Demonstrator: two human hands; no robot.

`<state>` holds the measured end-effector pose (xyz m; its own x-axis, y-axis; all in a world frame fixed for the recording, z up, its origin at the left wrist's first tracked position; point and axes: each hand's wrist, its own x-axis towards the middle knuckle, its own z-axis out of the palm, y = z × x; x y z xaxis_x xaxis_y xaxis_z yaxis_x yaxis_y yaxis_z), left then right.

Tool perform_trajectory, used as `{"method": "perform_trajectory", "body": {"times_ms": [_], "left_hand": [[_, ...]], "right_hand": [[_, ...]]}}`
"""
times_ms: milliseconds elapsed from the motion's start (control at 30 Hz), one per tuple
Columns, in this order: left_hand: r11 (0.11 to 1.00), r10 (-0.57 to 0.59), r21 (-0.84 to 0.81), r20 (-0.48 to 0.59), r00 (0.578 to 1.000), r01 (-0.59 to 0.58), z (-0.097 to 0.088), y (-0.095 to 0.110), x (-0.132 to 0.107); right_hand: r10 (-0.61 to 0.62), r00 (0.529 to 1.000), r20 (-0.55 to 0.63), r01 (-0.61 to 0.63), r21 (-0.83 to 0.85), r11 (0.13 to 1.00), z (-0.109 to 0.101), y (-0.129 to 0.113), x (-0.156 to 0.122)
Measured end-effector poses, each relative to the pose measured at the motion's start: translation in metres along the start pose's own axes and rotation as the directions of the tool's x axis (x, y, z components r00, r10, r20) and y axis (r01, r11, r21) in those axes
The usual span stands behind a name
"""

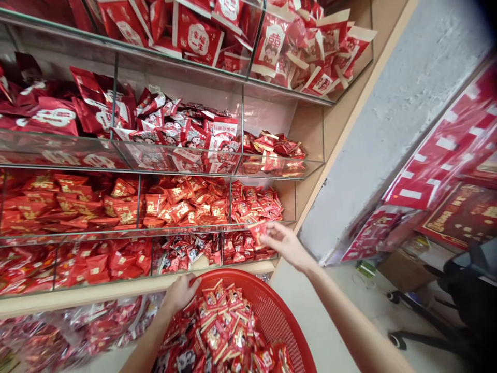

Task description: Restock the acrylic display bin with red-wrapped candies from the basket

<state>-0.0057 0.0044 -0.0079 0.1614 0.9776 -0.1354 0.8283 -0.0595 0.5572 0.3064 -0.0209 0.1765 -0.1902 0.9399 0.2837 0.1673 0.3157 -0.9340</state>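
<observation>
My right hand [285,243] pinches a small red wrapped candy [258,234] in front of the lower shelf compartments at the right end. Below it is a round red plastic basket [289,316] with perforated sides. Many small red and gold candy packets [217,324] are heaped in it. On the basket's left rim lies my left hand [180,293], its fingers curled over the edge. Nearest to the held candy are a compartment of red packets [256,202] and, lower, another of red packets [237,246].
Clear-fronted shelves [186,168] with dividers hold red packets in several rows. Plastic bags of red packets [93,324] lie below the bottom shelf. At right stand a grey wall [373,103], red packaging [438,145], a cardboard box [404,267] and a wheeled black chair [473,290].
</observation>
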Motion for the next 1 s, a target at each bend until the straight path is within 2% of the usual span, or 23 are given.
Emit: {"method": "perform_trajectory", "body": {"times_ms": [67, 133, 200, 300, 367, 500, 600, 667, 767, 867, 1000], "left_hand": [[1.000, -0.001, 0.008, 0.002, 1.000, 0.001, -0.001, 0.002, -0.001], [1.000, 0.008, 0.023, -0.002, 1.000, -0.008, -0.002, 0.004, -0.002], [0.999, 0.014, 0.042, -0.003, 1.000, -0.014, -0.003, 0.006, -0.004], [0.998, -0.001, 0.059, 0.004, 1.000, 0.001, -0.005, 0.008, -0.005], [0.998, -0.004, 0.058, 0.005, 1.000, 0.004, -0.005, 0.008, -0.005], [0.999, 0.005, 0.051, 0.001, 1.000, -0.005, -0.003, 0.006, -0.003], [0.999, -0.005, 0.042, 0.000, 1.000, 0.005, -0.002, 0.005, -0.003], [0.999, -0.010, 0.033, -0.001, 1.000, 0.010, -0.002, 0.004, -0.004], [1.000, -0.009, 0.023, -0.001, 1.000, 0.009, -0.002, 0.003, -0.004], [1.000, -0.008, 0.026, 0.000, 1.000, 0.008, -0.001, 0.002, -0.002], [1.000, -0.006, 0.023, -0.009, 1.000, 0.006, 0.001, 0.000, -0.001]], "right_hand": [[0.108, 0.994, 0.028, -0.109, 0.037, 0.993, 0.014, 0.032, -0.029], [0.210, 0.976, 0.054, -0.211, 0.007, 0.978, 0.028, 0.071, -0.055], [0.326, 0.945, 0.010, -0.325, -0.056, 0.944, 0.039, 0.108, -0.078], [0.520, 0.847, -0.108, -0.530, -0.092, 0.843, 0.052, 0.150, -0.106], [0.572, 0.804, -0.162, -0.588, -0.071, 0.806, 0.057, 0.166, -0.120], [0.604, 0.768, -0.211, -0.635, -0.129, 0.762, 0.066, 0.178, -0.134], [0.650, 0.724, -0.229, -0.685, -0.132, 0.717, 0.070, 0.178, -0.136], [0.660, 0.712, -0.238, -0.697, -0.138, 0.703, 0.072, 0.177, -0.136], [0.635, 0.727, -0.260, -0.685, -0.218, 0.695, 0.072, 0.176, -0.135], [0.578, 0.769, -0.274, -0.639, -0.362, 0.678, 0.071, 0.177, -0.134], [0.541, 0.803, -0.251, -0.581, -0.531, 0.616, 0.073, 0.177, -0.137]]}}
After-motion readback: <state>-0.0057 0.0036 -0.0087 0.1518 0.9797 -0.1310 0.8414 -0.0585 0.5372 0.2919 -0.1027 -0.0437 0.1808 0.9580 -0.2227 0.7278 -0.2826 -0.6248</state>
